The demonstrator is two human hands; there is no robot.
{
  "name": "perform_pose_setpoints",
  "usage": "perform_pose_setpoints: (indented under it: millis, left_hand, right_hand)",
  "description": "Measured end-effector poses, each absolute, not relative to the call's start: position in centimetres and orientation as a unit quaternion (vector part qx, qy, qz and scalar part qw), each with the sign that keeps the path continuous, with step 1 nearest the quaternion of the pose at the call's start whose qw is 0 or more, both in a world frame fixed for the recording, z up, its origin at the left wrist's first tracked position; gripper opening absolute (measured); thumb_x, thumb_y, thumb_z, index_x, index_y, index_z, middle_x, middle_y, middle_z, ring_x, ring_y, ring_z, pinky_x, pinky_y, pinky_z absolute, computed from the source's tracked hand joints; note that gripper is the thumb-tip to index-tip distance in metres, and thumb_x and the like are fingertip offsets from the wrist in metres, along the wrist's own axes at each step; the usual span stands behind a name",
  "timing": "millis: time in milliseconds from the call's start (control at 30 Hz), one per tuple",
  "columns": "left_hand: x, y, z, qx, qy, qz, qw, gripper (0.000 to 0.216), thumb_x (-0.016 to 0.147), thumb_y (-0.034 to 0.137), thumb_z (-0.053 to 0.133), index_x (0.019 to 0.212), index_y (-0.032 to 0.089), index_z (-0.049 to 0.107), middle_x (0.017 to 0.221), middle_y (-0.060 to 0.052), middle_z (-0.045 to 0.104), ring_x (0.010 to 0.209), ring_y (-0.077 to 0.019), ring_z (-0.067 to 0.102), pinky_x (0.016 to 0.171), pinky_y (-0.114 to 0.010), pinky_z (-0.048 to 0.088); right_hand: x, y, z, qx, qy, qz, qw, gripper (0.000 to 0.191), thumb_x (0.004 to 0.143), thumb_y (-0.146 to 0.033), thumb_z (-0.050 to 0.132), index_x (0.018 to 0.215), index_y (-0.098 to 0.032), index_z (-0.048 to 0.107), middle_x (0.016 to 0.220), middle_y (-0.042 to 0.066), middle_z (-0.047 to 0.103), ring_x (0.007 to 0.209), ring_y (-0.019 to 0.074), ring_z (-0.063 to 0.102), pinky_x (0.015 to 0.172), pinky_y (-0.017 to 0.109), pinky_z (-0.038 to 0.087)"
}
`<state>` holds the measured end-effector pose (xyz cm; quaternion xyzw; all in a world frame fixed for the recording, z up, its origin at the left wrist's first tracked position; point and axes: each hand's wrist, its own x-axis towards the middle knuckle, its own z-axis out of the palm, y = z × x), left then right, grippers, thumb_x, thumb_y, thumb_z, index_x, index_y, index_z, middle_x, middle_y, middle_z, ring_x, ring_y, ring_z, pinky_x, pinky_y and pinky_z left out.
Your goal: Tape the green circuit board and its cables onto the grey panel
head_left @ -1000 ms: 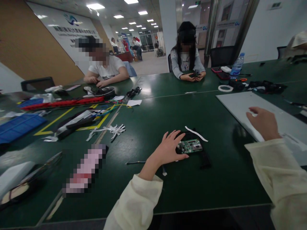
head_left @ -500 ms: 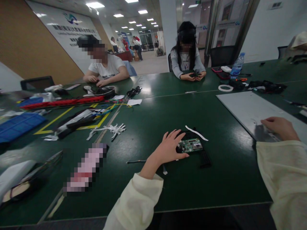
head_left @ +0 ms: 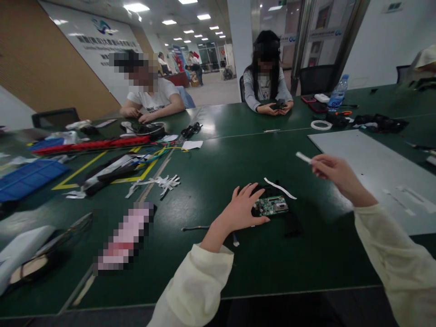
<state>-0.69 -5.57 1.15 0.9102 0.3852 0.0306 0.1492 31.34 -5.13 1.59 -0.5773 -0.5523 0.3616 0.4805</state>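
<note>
Left hand [head_left: 238,211] arched palm-down, fingers spread, I cover the left end of the green circuit board [head_left: 274,205], thumb by its near edge and fingers toward the far side, likely so the board doesn't slide; they aren't wrapped around it, and how hard they press I cannot tell. The board shows just to the right of that hand, seemingly lying over a dark part [head_left: 293,225] on the desk [head_left: 265,268]. My right hand [head_left: 335,175] pinches 1 white strip [head_left: 303,157] near its end, probably to leave the rest free. Between my hands, just beyond the board, lies 1 curved strip [head_left: 279,187]. By my right wrist, a pale panel [head_left: 354,152] carries thin white pieces [head_left: 398,202], perhaps laid flat there to stay within reach. Beside my left wrist runs a thin cable [head_left: 197,227].
</note>
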Motion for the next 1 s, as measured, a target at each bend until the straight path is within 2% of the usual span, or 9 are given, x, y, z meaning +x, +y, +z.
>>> perform_pose_setpoints:
  millis: [100, 233, 300, 400, 500, 667, 833, 900, 1000]
  left_hand:
    - [-0.7, -5.7, 1.0, 0.915, 0.379, 0.043, 0.132, 0.082, 0.077, 0.065, 0.055, 0.144, 0.027, 0.027, 0.154, -0.009, 0.021, 0.141, -0.0333, 0.017, 0.113, -0.059, 0.007]
    - [-0.9, -5.4, -0.2, 0.920, 0.369, 0.039, 0.128, 0.077, 0.078, 0.061, 0.055, 0.143, 0.025, 0.030, 0.151, -0.009, 0.029, 0.141, -0.0308, 0.021, 0.114, -0.055, 0.007]
    - [-1.2, -5.1, -1.1, 0.924, 0.362, 0.022, 0.123, 0.076, 0.079, 0.057, 0.055, 0.144, 0.027, 0.028, 0.154, -0.007, 0.023, 0.142, -0.0301, 0.017, 0.115, -0.054, 0.004]
    - [-1.7, -4.7, -1.9, 0.930, 0.356, 0.004, 0.096, 0.079, 0.078, 0.051, 0.057, 0.146, 0.029, 0.023, 0.157, -0.004, 0.012, 0.143, -0.0316, 0.009, 0.114, -0.054, -0.004]
    - [-2.0, -4.9, -1.4, 0.933, 0.349, -0.010, 0.090, 0.085, 0.076, 0.049, 0.060, 0.147, 0.026, 0.020, 0.157, -0.007, 0.009, 0.143, -0.0322, 0.007, 0.114, -0.054, -0.004]
    - [-1.8, -5.4, 0.1, 0.934, 0.340, -0.018, 0.106, 0.089, 0.074, 0.055, 0.061, 0.147, 0.025, 0.019, 0.156, -0.009, 0.012, 0.143, -0.0326, 0.007, 0.113, -0.057, -0.001]
    - [-1.7, -5.5, 0.0, 0.929, 0.352, 0.004, 0.113, 0.073, 0.080, 0.045, 0.055, 0.144, 0.028, 0.025, 0.155, -0.008, 0.017, 0.142, -0.0327, 0.013, 0.112, -0.060, 0.003]
    - [-1.7, -5.5, -0.2, 0.929, 0.354, 0.019, 0.109, 0.068, 0.082, 0.038, 0.053, 0.144, 0.030, 0.025, 0.155, -0.006, 0.018, 0.142, -0.0322, 0.015, 0.112, -0.060, 0.005]
    - [-1.6, -5.6, -0.1, 0.927, 0.359, 0.014, 0.109, 0.070, 0.081, 0.038, 0.054, 0.144, 0.029, 0.024, 0.155, -0.008, 0.018, 0.141, -0.0339, 0.015, 0.111, -0.062, 0.007]
  right_hand:
    - [23.4, -6.3, 3.2, -0.464, -0.620, 0.481, 0.411, 0.033, 0.081, -0.046, 0.059, 0.093, -0.016, 0.066, 0.067, 0.000, 0.058, 0.056, 0.0086, 0.050, 0.051, 0.021, 0.039]
    - [15.4, -7.9, 3.5, -0.354, -0.644, 0.578, 0.355, 0.032, 0.085, -0.035, 0.056, 0.112, -0.020, 0.061, 0.074, -0.001, 0.061, 0.062, 0.0091, 0.056, 0.059, 0.023, 0.047]
    - [13.1, -8.6, 3.0, -0.342, -0.630, 0.598, 0.357, 0.038, 0.086, -0.030, 0.055, 0.124, -0.022, 0.053, 0.073, -0.003, 0.061, 0.062, 0.0095, 0.058, 0.061, 0.024, 0.049]
    - [11.6, -9.1, 2.1, -0.368, -0.625, 0.591, 0.352, 0.025, 0.088, -0.024, 0.052, 0.112, -0.021, 0.058, 0.070, -0.002, 0.060, 0.058, 0.0089, 0.058, 0.057, 0.023, 0.050]
    - [11.4, -9.3, 1.5, -0.402, -0.649, 0.559, 0.324, 0.014, 0.090, -0.020, 0.048, 0.099, -0.018, 0.058, 0.068, -0.001, 0.060, 0.051, 0.0081, 0.058, 0.050, 0.021, 0.048]
    - [11.9, -9.6, 1.8, -0.472, -0.704, 0.472, 0.242, 0.023, 0.092, -0.032, 0.047, 0.109, -0.017, 0.051, 0.068, 0.001, 0.062, 0.054, 0.0128, 0.061, 0.047, 0.023, 0.049]
    - [11.8, -11.0, 1.4, -0.534, -0.800, 0.197, 0.189, 0.038, 0.092, -0.038, 0.042, 0.120, -0.014, 0.046, 0.079, 0.013, 0.065, 0.064, 0.0245, 0.064, 0.050, 0.033, 0.048]
    - [11.8, -11.5, 1.0, -0.532, -0.814, 0.138, 0.189, 0.041, 0.093, -0.040, 0.038, 0.125, -0.015, 0.043, 0.078, 0.015, 0.065, 0.060, 0.0251, 0.063, 0.048, 0.033, 0.045]
    - [12.4, -12.2, 1.0, -0.526, -0.820, 0.129, 0.185, 0.043, 0.092, -0.041, 0.039, 0.128, -0.018, 0.042, 0.075, 0.012, 0.065, 0.055, 0.0227, 0.061, 0.048, 0.032, 0.044]
